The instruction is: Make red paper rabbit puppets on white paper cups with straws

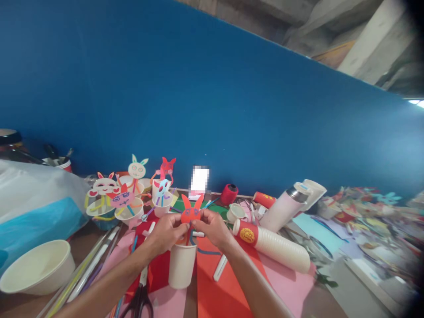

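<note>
An orange paper rabbit head (190,213) with long ears and drawn eyes is pinched between my two hands. My left hand (170,230) grips its left side, thumb and fingers closed. On the other side my right hand (212,226) pinches the right edge. Just below stands an upright white paper cup (182,267); coloured pipe cleaners (208,251) come out between the head and the cup's top. Whether the head is joined to them is hidden by my thumbs.
Several finished paper animals on cups (137,170) stand at the back left. Scissors (141,300) lie in front, with a white bowl (39,269) to the left. Right of me are a stack of paper cups (276,247), a thermos (285,207) and orange paper (220,296). A blue partition (212,88) rises behind.
</note>
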### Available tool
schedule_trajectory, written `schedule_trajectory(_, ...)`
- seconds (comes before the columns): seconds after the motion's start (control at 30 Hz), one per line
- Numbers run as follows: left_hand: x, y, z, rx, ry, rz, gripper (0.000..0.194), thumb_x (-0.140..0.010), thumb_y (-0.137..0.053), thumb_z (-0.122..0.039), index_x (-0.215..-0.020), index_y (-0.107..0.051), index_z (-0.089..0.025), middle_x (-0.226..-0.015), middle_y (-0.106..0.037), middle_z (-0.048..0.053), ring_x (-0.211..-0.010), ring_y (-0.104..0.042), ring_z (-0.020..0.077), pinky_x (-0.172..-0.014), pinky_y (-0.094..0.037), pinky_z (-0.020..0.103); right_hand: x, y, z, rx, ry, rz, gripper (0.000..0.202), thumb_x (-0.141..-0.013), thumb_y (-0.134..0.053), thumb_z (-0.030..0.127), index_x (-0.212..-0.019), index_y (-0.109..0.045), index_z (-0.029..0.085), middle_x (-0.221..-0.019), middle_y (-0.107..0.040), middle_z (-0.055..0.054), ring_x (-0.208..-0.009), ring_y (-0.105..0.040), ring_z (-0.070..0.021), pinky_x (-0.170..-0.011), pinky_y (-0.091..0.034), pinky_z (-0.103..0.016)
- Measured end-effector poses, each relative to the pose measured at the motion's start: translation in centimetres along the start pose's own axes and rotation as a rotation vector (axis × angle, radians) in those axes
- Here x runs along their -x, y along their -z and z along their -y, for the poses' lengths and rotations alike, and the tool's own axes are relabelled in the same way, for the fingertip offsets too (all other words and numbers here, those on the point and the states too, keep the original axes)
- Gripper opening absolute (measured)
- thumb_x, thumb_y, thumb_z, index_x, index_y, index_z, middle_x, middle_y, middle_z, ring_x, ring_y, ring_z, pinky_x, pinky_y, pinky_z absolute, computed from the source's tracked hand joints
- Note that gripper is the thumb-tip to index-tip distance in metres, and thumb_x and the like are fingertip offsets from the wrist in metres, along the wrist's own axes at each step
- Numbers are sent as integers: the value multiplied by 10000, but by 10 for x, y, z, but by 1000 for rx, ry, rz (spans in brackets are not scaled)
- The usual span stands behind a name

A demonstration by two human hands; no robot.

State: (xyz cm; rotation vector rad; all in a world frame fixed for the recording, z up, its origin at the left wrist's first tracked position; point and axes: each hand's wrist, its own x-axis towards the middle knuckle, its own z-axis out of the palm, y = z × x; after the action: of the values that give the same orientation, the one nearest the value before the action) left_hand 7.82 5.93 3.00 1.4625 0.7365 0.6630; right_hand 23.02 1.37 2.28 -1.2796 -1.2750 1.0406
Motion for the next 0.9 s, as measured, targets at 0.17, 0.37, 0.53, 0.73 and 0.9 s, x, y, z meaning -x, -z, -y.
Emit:
schedule_trajectory(0.17,-1,2,0,26,45,38,155,-665,-529,-238,-649,-623,-116,-577,-607,-1,-553,-525,123,-549,-379,219,1,1,1,37,-10,-2,140,-688,-579,259,-776,-584,151,-656,-593,8,-611,-546,-119,-576,-435,-223)
schedule_trajectory(0.37,0,1,-6,40,107,47,142,-635,-554,-227,-678,-624,-110,-598,-603,-5,-565,-514,120,-539,-366,211,-1,0,-2,70,-2,-26,111,-686,-568,231,-765,-584,154,-654,-588,9,-578,-525,-110,-547,-427,-213)
schedule_trajectory(0.53,-4,0,4,-14,38,43,199,-641,-580,-289,-702,-634,-107,-561,-573,-24,-527,-477,105,-519,-355,204,1,-2,-1,71,-38,-14,115,-690,-556,221,-777,-588,153,-661,-580,8,-563,-510,-104,-527,-422,-211)
schedule_trajectory(0.73,-8,2,19,-26,18,24,204,-643,-564,-316,-677,-617,-122,-604,-609,-5,-545,-511,123,-528,-376,215,3,-6,3,46,-16,-3,96,-693,-547,194,-768,-586,147,-686,-597,1,-584,-520,-106,-539,-412,-206)
schedule_trajectory(0.9,-8,0,12,11,24,9,193,-625,-591,-307,-668,-626,-122,-580,-605,-12,-534,-506,118,-529,-376,214,2,-5,2,74,22,4,113,-708,-540,204,-793,-593,152,-715,-605,0,-611,-526,-110,-556,-410,-207)
